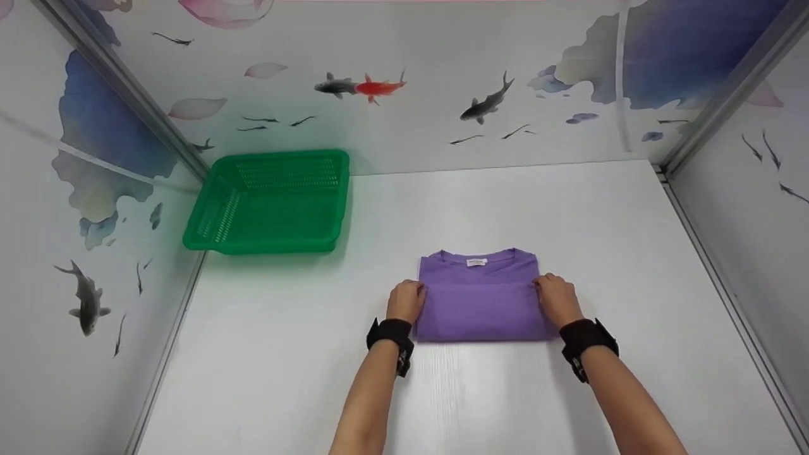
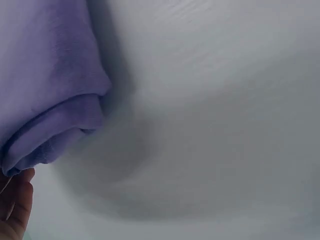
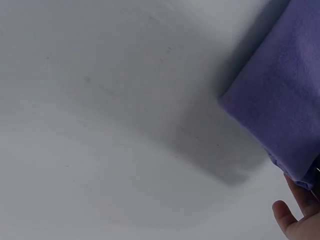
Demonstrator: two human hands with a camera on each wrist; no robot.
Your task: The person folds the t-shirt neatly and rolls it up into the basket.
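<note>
A purple T-shirt (image 1: 483, 313) lies folded on the white table, its neckline and white label at the far side. Its lower part is folded up over the front, making a straight edge below the label. At the left end of that edge my left hand (image 1: 406, 299) pinches the cloth. The right hand (image 1: 559, 299) grips the opposite end, level with it. Rolled layers of the shirt (image 2: 55, 125) show in the left wrist view, with fingertips at their end. In the right wrist view, fingers touch the corner of the shirt (image 3: 280, 90); the cloth hides part of that hand.
A green plastic basket (image 1: 278, 243) with perforated walls stands at the table's back left corner. Printed panels (image 1: 417, 133) with fish and petals close off the back and both sides. White table surface (image 1: 284, 354) surrounds the shirt.
</note>
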